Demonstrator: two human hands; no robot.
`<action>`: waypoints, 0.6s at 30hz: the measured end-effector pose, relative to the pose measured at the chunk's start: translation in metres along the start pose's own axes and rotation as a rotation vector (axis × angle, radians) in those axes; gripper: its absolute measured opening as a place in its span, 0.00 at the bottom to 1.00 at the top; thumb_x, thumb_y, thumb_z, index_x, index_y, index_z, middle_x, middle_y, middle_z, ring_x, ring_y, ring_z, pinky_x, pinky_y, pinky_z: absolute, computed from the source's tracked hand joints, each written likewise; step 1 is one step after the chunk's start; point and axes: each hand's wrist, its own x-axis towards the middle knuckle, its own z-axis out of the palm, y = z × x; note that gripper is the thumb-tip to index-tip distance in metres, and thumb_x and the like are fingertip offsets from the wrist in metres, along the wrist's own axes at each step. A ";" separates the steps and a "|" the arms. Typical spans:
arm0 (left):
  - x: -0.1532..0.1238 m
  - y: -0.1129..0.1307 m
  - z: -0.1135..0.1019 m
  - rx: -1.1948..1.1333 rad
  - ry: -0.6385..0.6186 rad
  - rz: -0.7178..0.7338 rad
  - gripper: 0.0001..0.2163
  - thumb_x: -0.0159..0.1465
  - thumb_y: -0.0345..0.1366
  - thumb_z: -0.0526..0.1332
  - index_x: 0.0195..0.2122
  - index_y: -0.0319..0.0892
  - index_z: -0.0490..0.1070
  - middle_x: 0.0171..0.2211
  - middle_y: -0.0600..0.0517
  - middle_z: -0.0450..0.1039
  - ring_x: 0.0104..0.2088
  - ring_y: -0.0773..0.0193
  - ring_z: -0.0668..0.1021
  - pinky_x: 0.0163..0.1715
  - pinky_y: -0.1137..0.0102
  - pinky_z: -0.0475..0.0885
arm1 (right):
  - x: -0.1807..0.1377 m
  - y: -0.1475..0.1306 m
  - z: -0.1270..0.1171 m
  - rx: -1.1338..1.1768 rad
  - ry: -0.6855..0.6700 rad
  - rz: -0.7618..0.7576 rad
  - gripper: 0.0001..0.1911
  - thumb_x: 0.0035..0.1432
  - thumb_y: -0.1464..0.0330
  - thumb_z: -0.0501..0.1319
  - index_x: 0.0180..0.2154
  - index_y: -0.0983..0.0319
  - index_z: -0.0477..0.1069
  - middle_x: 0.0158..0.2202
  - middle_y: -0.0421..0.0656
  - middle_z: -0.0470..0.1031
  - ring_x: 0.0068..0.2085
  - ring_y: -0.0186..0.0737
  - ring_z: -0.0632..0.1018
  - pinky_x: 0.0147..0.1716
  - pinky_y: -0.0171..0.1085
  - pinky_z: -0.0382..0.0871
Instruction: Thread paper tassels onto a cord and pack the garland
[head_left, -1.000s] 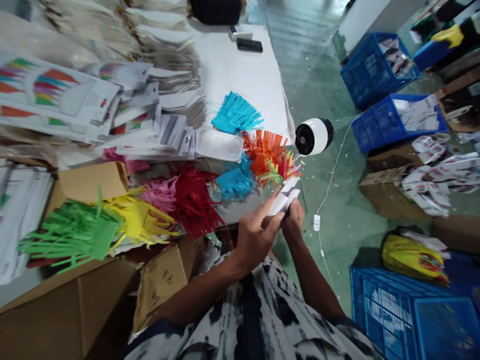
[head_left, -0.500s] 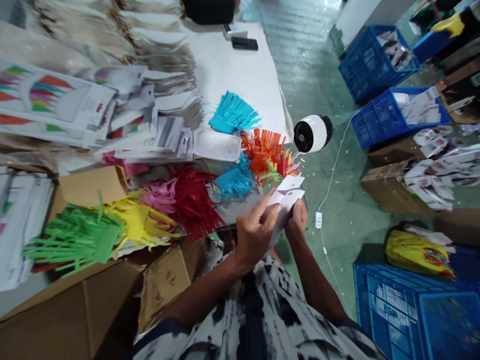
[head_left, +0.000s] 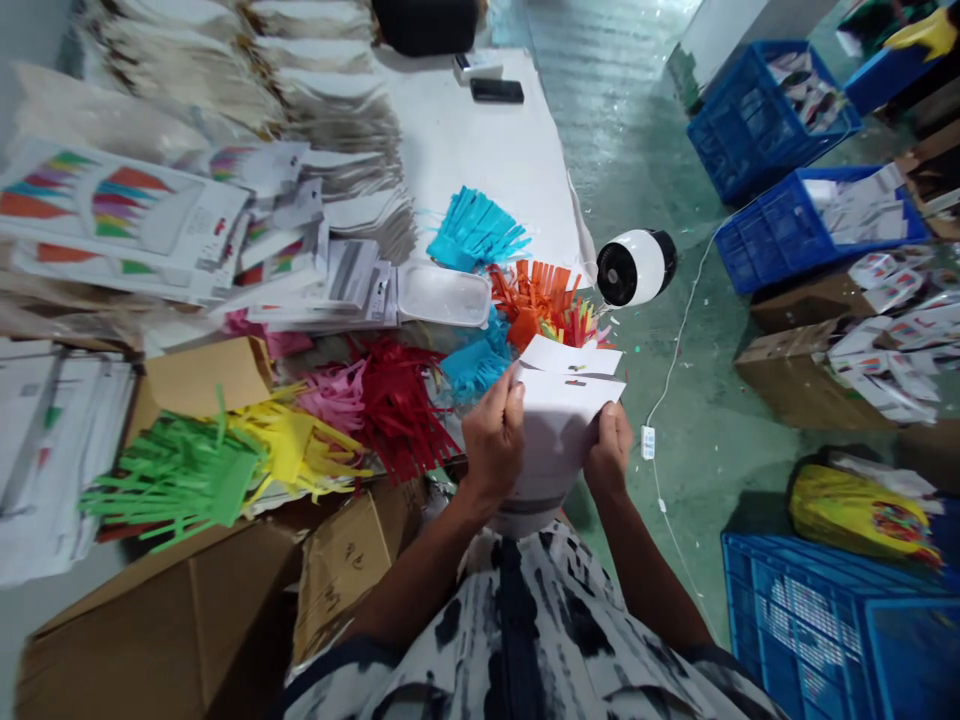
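A white folded card sleeve [head_left: 551, 430] with a slotted hang hole near its top is held before my body. My left hand [head_left: 495, 435] is closed on its left edge, thumb on top. On the opposite edge, my right hand [head_left: 607, 445] grips it near the upper corner. The sleeve's top stands parted into two flaps, and its inside cannot be seen. Just beyond it lie orange paper fringe [head_left: 529, 305] and a multicoloured fringe bundle [head_left: 581, 325]. Blue fringe [head_left: 476, 365] and dark red fringe [head_left: 397, 400] lie left of my left hand.
Green [head_left: 176, 470] and yellow fringe [head_left: 292, 445] lie at the table's near left. A plastic tray [head_left: 444, 295] sits beside printed card packs [head_left: 172, 220]. A black phone [head_left: 497, 91] lies farther back. A white-and-black fan [head_left: 637, 268] stands right; blue crates [head_left: 810, 600] line the floor.
My left hand has moved from the sleeve's face to its left edge. The sleeve has turned to face me more broadly, and its top flaps appear wider across.
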 end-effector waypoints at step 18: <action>0.011 -0.023 -0.010 -0.271 0.110 -0.207 0.24 0.73 0.55 0.55 0.26 0.43 0.58 0.26 0.56 0.56 0.30 0.66 0.61 0.31 0.72 0.59 | -0.020 -0.045 0.006 -0.051 -0.098 -0.136 0.19 0.70 0.54 0.57 0.50 0.56 0.80 0.46 0.43 0.80 0.47 0.43 0.77 0.50 0.41 0.69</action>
